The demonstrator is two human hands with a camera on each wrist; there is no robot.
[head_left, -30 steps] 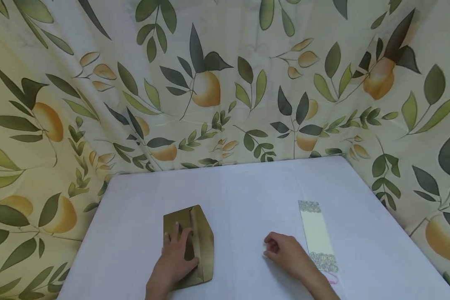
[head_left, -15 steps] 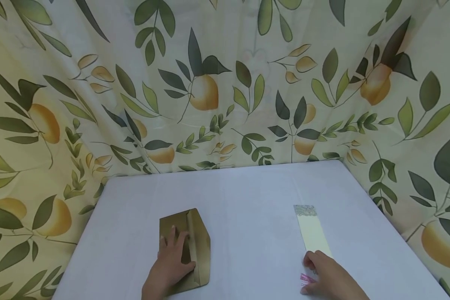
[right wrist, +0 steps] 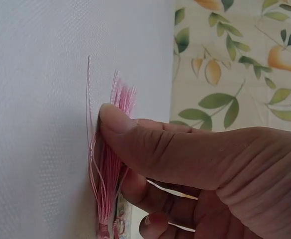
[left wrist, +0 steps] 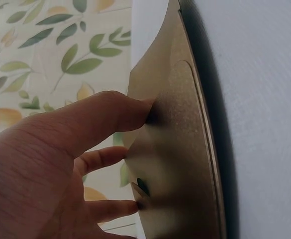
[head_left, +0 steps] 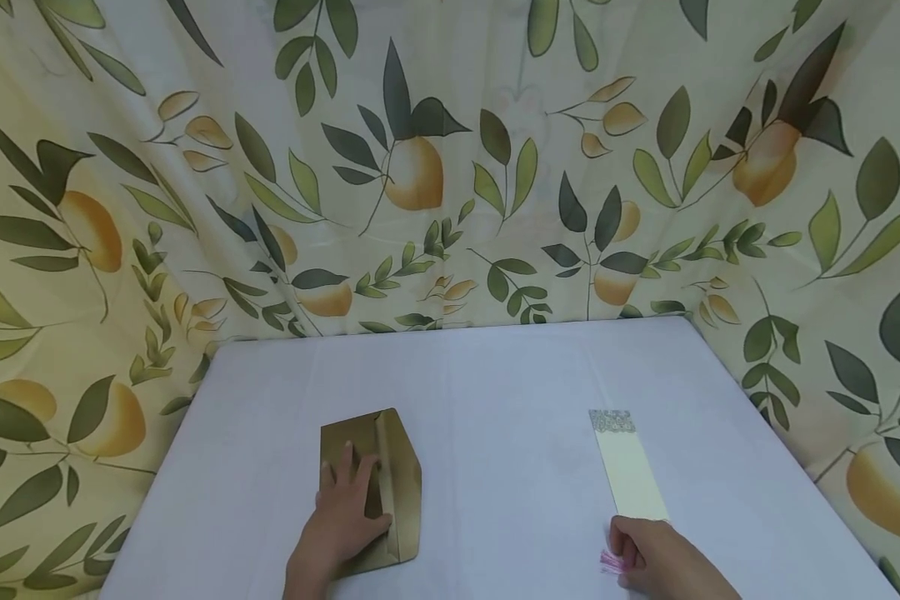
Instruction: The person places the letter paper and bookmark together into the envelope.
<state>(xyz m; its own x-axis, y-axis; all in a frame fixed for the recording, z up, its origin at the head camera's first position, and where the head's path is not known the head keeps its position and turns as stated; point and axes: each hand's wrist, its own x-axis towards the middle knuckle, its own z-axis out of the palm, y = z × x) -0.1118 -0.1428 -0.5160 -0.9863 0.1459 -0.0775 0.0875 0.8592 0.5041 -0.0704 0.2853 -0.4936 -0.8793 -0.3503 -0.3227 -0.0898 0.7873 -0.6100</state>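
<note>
A gold-brown paper envelope lies on the white table with its flap opened out to the right. My left hand rests on it, fingers spread and fairly straight; the left wrist view shows the fingertips and thumb touching the envelope's face. To the right lies a pale cream bookmark with a patterned grey band at its far end. Over its near end is my right hand, which hides that part. In the right wrist view, thumb and fingers pinch the bookmark's pink thread tassel.
White cloth covers the table, and a strip of it separates the envelope from the bookmark. Behind and along both sides hangs a curtain printed with leaves and orange fruit.
My right hand has moved right from the middle of the table to the bookmark's near end and closed its fingers on the tassel. The left hand has stayed on the envelope.
</note>
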